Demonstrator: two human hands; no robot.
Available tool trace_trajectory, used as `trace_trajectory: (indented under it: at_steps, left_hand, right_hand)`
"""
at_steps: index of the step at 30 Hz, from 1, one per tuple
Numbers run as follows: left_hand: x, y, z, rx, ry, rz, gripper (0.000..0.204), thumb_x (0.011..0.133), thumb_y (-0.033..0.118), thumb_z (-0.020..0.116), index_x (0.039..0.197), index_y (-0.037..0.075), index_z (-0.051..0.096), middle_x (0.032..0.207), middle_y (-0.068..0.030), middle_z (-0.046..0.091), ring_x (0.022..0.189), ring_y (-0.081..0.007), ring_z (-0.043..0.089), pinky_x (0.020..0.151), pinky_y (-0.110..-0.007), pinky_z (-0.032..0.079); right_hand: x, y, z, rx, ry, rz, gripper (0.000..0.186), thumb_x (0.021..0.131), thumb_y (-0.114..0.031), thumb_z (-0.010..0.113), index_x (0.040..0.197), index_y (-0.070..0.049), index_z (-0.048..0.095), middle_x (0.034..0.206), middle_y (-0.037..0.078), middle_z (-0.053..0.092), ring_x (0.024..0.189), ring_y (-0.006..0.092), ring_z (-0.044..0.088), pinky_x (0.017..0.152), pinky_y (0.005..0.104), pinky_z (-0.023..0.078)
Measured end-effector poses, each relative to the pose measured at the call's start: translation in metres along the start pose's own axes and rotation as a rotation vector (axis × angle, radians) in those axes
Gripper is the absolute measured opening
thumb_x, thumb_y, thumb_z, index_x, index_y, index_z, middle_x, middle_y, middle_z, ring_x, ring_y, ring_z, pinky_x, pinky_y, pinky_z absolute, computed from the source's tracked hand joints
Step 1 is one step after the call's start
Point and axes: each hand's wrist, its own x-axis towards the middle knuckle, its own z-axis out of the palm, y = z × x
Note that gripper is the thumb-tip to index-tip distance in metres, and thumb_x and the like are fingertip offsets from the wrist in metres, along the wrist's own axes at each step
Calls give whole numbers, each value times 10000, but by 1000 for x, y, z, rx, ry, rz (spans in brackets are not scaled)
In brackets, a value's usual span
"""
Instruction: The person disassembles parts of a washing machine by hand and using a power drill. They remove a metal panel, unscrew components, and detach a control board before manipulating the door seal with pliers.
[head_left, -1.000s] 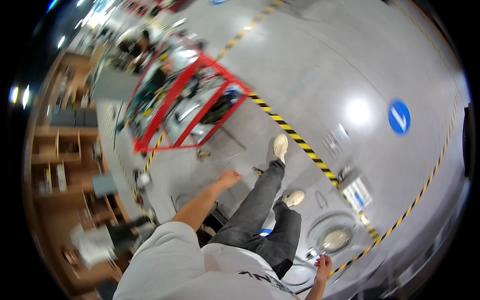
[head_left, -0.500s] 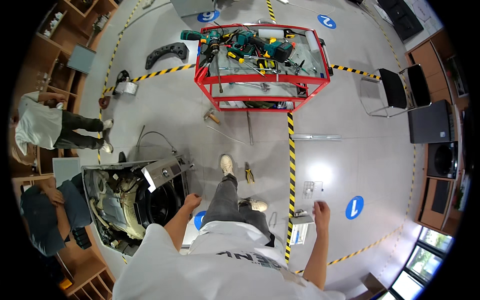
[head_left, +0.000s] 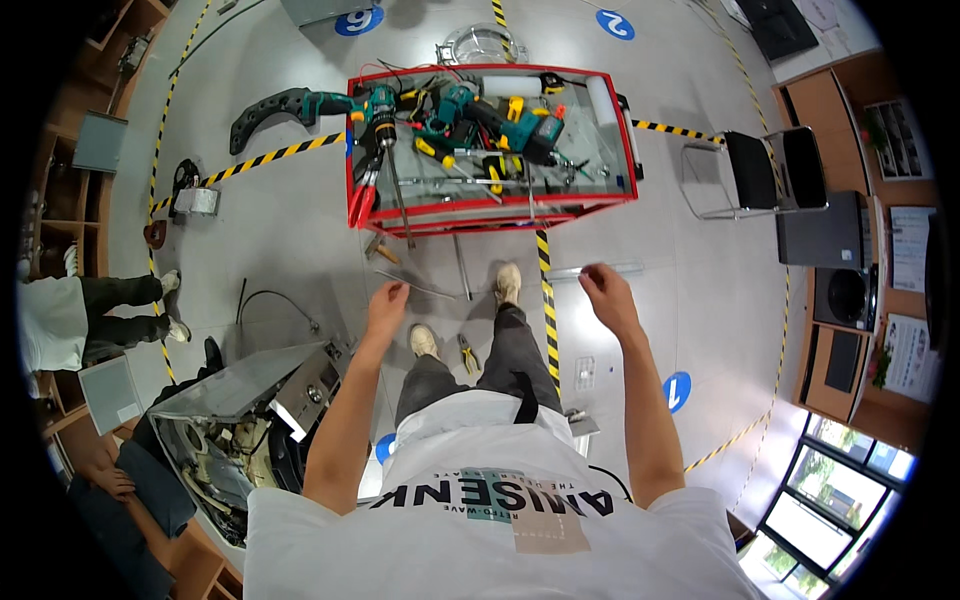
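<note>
My left hand (head_left: 387, 306) is held out over the floor, fingers curled together, with nothing showing in them. Beyond its fingertips a thin rod (head_left: 420, 285) lies on the floor. My right hand (head_left: 608, 294) hovers at about the same height, thumb and fingers drawn together and nothing visible between them. Past it, a long metal strip (head_left: 625, 268) rests on the floor. Neither hand touches the red tool cart (head_left: 590, 212) ahead. On its top lie a green cordless drill (head_left: 378, 108), red-handled pliers (head_left: 366, 195), a second power tool (head_left: 535, 135) and several yellow-handled screwdrivers.
An opened washing machine (head_left: 225, 440) stands at my left. Yellow-handled pliers (head_left: 468, 353) lie beside my feet, and a hammer (head_left: 380, 248) near the cart. A curved black part (head_left: 262, 118) lies left of the cart. Chairs (head_left: 752, 172) stand at right; another person (head_left: 60, 320) is far left.
I have moved forward, toward the cart, which now appears nearer. Both hands have come forward, the left away from the washing machine. My feet have changed places in the stride.
</note>
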Motion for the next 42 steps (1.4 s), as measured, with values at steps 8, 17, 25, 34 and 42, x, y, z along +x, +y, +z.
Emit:
trace_trajectory:
  at_steps: [8, 17, 25, 34, 42]
  left_hand:
    - [52, 140, 57, -249, 34, -17, 254, 946, 216, 566, 1025, -18, 625, 871, -49, 660, 792, -112, 580, 717, -249, 446]
    - [-37, 153, 84, -459, 187, -353, 246, 962, 231, 543, 1045, 15, 625, 929, -58, 664, 880, -132, 616, 757, -271, 470]
    - [-59, 172, 79, -612, 286, -404, 324, 971, 279, 525, 1118, 4, 610, 982, -72, 661, 951, -147, 612, 798, -287, 468]
    - [-72, 307, 28, -1146, 204, 388, 498, 951, 239, 565, 1365, -4, 434, 1294, -134, 548, 1175, -226, 544, 1008, -365, 416]
    - [-201, 288, -17, -985, 511, 537, 375, 859, 19, 664, 1217, -42, 570, 1167, -129, 624, 1091, -211, 593, 989, -328, 434]
  right_hand:
    - [267, -80, 58, -402, 5, -519, 484, 795, -237, 678, 1163, 32, 515, 1071, 196, 564, 1014, 366, 557, 868, 441, 460]
    - [358, -112, 133, -567, -342, -155, 754, 820, -184, 651, 1407, 49, 241, 1203, 287, 536, 1050, 429, 597, 858, 484, 508]
    - [319, -130, 44, -353, -475, -324, 702, 761, -179, 660, 1363, 4, 347, 1073, 266, 622, 1005, 415, 607, 843, 457, 499]
    - [195, -155, -23, 846, -1173, -388, 535, 700, -131, 806, 1130, 31, 533, 751, 92, 618, 557, 158, 564, 534, 270, 462]
    - [55, -186, 81, 1557, -2229, 20, 655, 755, -364, 705, 1196, 64, 478, 607, 96, 537, 447, 171, 522, 397, 278, 417]
